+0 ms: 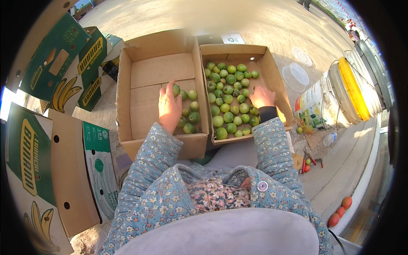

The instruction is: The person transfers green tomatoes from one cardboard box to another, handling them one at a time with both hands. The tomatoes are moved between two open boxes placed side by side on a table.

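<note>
Two cardboard boxes stand side by side before me. In the left box (161, 68), my left hand (170, 106) has a green tomato (176, 90) between its thumb and fingers. Several more green tomatoes (193, 117) lie along that box's right side, and bare cardboard shows on its left. Many green tomatoes of mixed sizes cover most of the floor of the right box (234, 48). My right hand (262, 96) is low in this box, beside its right wall and next to the tomatoes. Its fingers curl down, and whether they hold anything is hidden.
Banana cartons (35, 153) stack up on my left. To my right lie a printed bucket (314, 105), clear plastic lids (295, 77), a small bottle (330, 139) and red-handled pruners (303, 164). Three red tomatoes (340, 212) rest on a ledge. A black device (110, 69) sits beyond the left box.
</note>
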`<state>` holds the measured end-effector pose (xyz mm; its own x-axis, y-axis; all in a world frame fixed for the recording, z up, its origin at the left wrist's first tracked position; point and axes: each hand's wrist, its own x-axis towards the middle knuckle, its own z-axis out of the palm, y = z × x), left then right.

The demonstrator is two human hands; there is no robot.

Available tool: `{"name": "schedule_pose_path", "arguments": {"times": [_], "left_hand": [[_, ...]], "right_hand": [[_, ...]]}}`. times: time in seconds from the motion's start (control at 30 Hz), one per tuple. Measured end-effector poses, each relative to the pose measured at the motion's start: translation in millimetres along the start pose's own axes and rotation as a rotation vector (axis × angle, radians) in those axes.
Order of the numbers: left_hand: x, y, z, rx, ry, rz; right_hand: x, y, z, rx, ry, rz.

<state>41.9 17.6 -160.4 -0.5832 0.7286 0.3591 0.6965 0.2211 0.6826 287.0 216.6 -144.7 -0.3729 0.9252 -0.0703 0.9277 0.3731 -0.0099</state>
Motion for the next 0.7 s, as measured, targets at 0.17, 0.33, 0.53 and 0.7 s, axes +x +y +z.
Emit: {"name": "schedule_pose_path", "arguments": {"times": [0.17, 0.33, 0.53, 0.7], "left_hand": [[-6.0, -17.3, 9.6, 0.283, -0.059, 0.02], [-6.8, -3.3, 6.7, 0.19, -0.052, 0.061], [-3.3, 32.0, -5.5, -0.241, -0.251, 0.311], [-7.9, 45.3, -4.6, -0.344, -0.312, 0.463]], "right_hand": [[12.7, 1.1, 14.8, 0.001, -0.103, 0.039], [-2.8, -12.0, -9.2, 0.117, 0.128, -0.012], [-20.7, -61.5, -18.8, 1.163, 0.236, -0.534], [-42.8, -87.0, -11.5, 1.136, 0.062, -0.798]]}}
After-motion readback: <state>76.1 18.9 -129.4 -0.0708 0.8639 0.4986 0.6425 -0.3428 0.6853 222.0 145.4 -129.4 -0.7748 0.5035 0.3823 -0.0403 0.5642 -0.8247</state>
